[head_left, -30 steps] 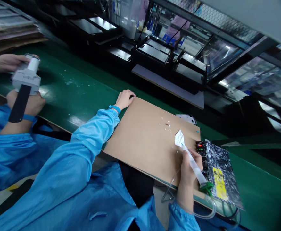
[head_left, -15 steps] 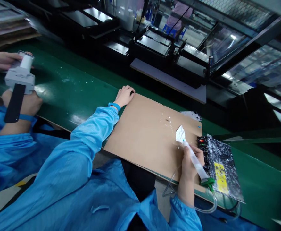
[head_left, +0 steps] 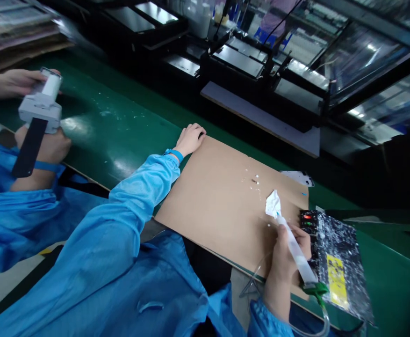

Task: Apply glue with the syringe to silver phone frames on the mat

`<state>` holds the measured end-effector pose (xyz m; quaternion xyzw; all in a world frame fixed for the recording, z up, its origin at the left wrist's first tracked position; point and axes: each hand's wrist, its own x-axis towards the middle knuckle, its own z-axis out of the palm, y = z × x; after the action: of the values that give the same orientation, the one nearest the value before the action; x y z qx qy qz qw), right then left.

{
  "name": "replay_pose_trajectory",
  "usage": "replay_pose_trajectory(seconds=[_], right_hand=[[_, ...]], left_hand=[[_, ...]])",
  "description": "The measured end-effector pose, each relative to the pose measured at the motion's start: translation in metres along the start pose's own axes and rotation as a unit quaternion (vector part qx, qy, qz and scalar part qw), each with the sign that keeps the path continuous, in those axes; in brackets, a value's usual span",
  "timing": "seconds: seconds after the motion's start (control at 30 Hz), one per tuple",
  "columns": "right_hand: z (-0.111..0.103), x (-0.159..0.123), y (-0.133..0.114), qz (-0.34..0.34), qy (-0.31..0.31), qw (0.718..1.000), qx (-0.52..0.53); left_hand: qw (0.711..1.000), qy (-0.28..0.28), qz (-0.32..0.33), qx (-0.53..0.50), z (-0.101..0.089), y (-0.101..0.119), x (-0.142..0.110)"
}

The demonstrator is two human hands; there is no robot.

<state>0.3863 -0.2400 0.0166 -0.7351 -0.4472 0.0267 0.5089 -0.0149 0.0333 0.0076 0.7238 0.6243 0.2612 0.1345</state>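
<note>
My right hand (head_left: 284,262) grips a clear glue syringe (head_left: 298,255) with a green cap and a thin hose at its rear. Its tip touches a crumpled white scrap (head_left: 272,205) lying on a brown cardboard sheet (head_left: 219,201). My left hand (head_left: 190,138) rests flat on the cardboard's far left corner, fingers curled over the edge, holding nothing. Both my arms wear blue sleeves. Small white glue specks dot the cardboard near the scrap.
A speckled black control box (head_left: 334,262) with red and green lights sits right of the cardboard. A white phone frame (head_left: 298,178) lies beyond it. On the green belt (head_left: 113,126) at left, a co-worker's hands (head_left: 45,145) hold a grey dispensing gun (head_left: 39,110). Black fixtures (head_left: 247,65) line the back.
The view has shifted slightly, so everything sits a little further right in the picture. My hands keep their places on the cardboard and syringe. The co-worker's gun has moved a little.
</note>
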Motion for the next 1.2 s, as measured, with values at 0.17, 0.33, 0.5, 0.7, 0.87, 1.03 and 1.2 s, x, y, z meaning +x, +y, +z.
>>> replay_pose_trajectory(seconds=[0.17,0.33,0.5,0.7,0.87,1.03,1.2], right_hand=[[0.003,0.001,-0.008,-0.010,0.017,1.000,-0.003],[0.004,0.001,-0.008,-0.016,0.023,1.000,0.004],[0.004,0.003,-0.001,-0.009,0.025,1.000,-0.005],[0.003,0.004,0.008,0.024,0.022,0.999,-0.003],[0.004,0.003,0.011,0.020,0.015,1.000,0.011],[0.003,0.001,0.011,0.008,0.012,1.000,0.014],[0.000,0.000,0.013,0.009,0.000,1.000,0.007]], left_hand=[[1.000,-0.014,0.009,0.009,0.000,-0.001,0.000],[1.000,-0.019,0.004,0.011,-0.005,0.001,0.000],[1.000,-0.004,-0.017,0.009,-0.003,0.001,0.000],[0.998,0.024,-0.065,-0.001,-0.005,0.002,0.000],[0.998,0.026,-0.059,0.007,-0.007,0.006,-0.004],[0.998,0.040,-0.045,0.010,-0.003,0.005,-0.007],[0.998,0.033,-0.049,-0.021,-0.003,0.000,-0.004]])
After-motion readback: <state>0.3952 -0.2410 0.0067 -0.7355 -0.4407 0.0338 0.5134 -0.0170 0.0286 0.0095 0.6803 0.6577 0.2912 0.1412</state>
